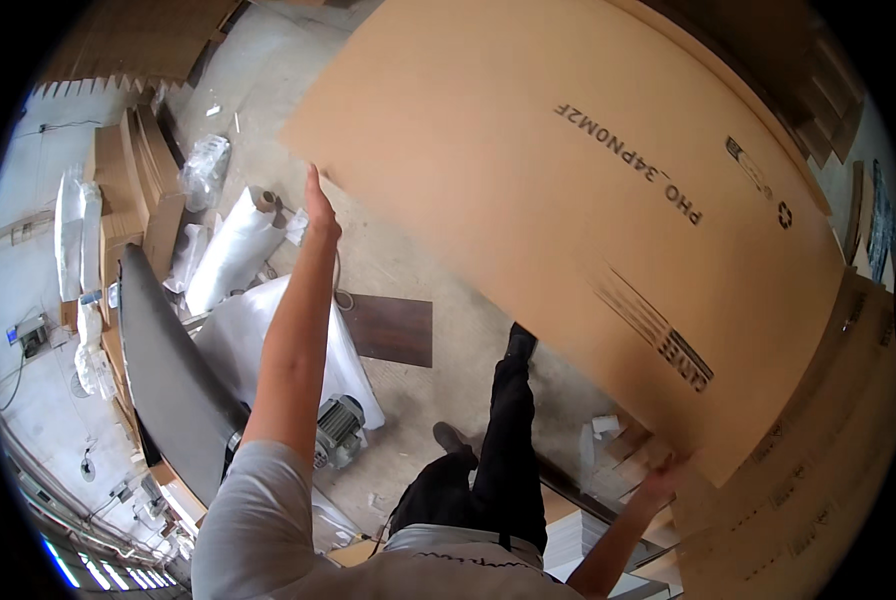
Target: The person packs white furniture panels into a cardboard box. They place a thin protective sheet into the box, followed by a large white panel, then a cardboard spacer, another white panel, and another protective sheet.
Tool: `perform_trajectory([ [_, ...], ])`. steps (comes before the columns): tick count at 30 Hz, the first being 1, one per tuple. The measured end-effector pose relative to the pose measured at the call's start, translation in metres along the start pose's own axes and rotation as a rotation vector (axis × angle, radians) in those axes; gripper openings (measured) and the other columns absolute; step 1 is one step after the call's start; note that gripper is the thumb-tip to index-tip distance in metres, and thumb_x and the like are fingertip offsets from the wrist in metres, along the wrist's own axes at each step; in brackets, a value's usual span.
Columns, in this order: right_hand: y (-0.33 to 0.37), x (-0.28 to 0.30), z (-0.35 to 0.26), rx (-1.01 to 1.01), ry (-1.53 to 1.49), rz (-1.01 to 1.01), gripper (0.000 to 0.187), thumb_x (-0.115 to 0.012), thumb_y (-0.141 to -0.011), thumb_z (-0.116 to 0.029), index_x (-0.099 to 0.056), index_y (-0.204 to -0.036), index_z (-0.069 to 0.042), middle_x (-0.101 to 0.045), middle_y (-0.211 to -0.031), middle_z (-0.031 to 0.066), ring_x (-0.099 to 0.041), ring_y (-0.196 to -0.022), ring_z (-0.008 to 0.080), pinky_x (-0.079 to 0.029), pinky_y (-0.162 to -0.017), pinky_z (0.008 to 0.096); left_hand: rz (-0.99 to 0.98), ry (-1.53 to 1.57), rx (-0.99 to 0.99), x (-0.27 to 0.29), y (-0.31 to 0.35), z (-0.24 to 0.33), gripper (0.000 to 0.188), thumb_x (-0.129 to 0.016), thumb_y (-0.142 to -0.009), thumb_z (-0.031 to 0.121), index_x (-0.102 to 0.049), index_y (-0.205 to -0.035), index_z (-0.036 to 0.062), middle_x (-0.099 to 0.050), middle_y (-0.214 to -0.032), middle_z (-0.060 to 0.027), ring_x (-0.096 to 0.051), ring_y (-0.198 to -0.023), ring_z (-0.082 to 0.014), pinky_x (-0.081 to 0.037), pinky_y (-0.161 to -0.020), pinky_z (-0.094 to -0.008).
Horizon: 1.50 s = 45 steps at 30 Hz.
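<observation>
Big flat cardboard sheet (568, 210) is held up in the air, tilted, filling the frame from 12 to 4 o'clock. Dark print on its face, not copied.

Left hand (319, 212) at about 10 o'clock, arm stretched out, fingers straight and close together, laid along the sheet's left edge near its far corner. Thumb side hidden, so can't tell if it wraps behind.

Right hand (658, 485) at 5 o'clock, gripping the sheet's near bottom corner. Fingers curl around the edge, tips hidden behind the cardboard; spread not readable.

Below the sheet, 4 to 5 o'clock: stack of more cardboard sheets (818, 480), printed edges showing.

Floor: concrete (408, 250). White plastic roll (230, 250) at 9 o'clock, dark wood panel (393, 330) near centre, small grey electric motor (338, 428) at 7 o'clock, long dark curved board (168, 370) just left of it. Person's dark trousers and shoe (518, 345) visible at 6 o'clock.
</observation>
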State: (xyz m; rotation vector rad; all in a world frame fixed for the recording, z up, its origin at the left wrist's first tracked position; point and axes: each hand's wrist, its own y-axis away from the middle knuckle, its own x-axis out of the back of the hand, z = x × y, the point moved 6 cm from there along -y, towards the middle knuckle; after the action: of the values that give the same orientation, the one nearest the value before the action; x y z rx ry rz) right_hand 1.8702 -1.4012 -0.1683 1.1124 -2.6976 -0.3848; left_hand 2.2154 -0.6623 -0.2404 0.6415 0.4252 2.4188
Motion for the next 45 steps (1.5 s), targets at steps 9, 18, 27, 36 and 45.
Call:
perform_trajectory([
  [9, 0.003, 0.100, -0.037, -0.053, 0.161, 0.256, 0.055, -0.049, -0.096, -0.034, -0.038, -0.139, -0.002, -0.051, -0.130, 0.0142, -0.051, -0.114, 0.0259, -0.042, -0.090, 0.0358, -0.169, -0.131, -0.513, 0.072, 0.086, 0.129, 0.043, -0.057, -0.089, 0.040, -0.067, -0.084, -0.0020, -0.064, -0.075, -0.0049, -0.053, -0.071, -0.0143, -0.043, -0.067, -0.0342],
  [18, 0.067, 0.014, -0.020, -0.383, -0.229, -0.163, 0.053, -0.056, -0.093, -0.036, -0.046, -0.134, -0.004, -0.058, -0.119, 0.0119, -0.058, -0.099, 0.0250, -0.049, -0.066, 0.0288, 0.253, 0.365, -0.942, 0.557, 0.339, 0.300, 0.026, -0.060, -0.092, 0.024, -0.069, -0.080, 0.0026, -0.064, -0.074, 0.0007, -0.053, -0.064, -0.0053, -0.041, -0.062, -0.0218],
  [27, 0.383, -0.489, -0.107, -0.205, -0.213, -1.266, 0.063, -0.050, -0.094, -0.040, -0.040, -0.137, 0.005, -0.045, -0.141, 0.0161, -0.040, -0.130, 0.0270, -0.029, -0.110, 0.0404, 1.463, 0.135, -0.892, 0.991, 0.673, 0.012, 0.040, -0.050, -0.098, 0.032, -0.055, -0.072, 0.0022, -0.054, -0.073, 0.0008, -0.043, -0.068, -0.0124, -0.038, -0.065, -0.0342],
  [36, 0.987, -0.613, -0.055, 0.316, 0.355, -2.292, 0.057, -0.050, -0.093, -0.042, -0.038, -0.144, -0.019, -0.034, -0.150, 0.0045, -0.027, -0.140, 0.0265, -0.018, -0.111, 0.0505, -0.107, 0.106, -0.381, 0.688, 0.690, -0.225, 0.033, -0.061, -0.085, 0.016, -0.060, -0.114, 0.0003, -0.066, -0.110, -0.0143, -0.061, -0.082, -0.0244, -0.049, -0.075, -0.0370],
  [45, 1.159, -0.340, 0.017, 1.715, 0.273, -2.535, 0.054, -0.060, -0.088, -0.029, -0.047, -0.135, -0.006, -0.037, -0.144, 0.0239, -0.034, -0.134, 0.0390, -0.029, -0.110, 0.0456, 1.475, 0.112, -0.086, 0.914, 0.767, -0.245, 0.034, -0.065, -0.082, 0.022, -0.059, -0.112, 0.0063, -0.060, -0.110, -0.0145, -0.056, -0.103, -0.0313, -0.042, -0.092, -0.0405],
])
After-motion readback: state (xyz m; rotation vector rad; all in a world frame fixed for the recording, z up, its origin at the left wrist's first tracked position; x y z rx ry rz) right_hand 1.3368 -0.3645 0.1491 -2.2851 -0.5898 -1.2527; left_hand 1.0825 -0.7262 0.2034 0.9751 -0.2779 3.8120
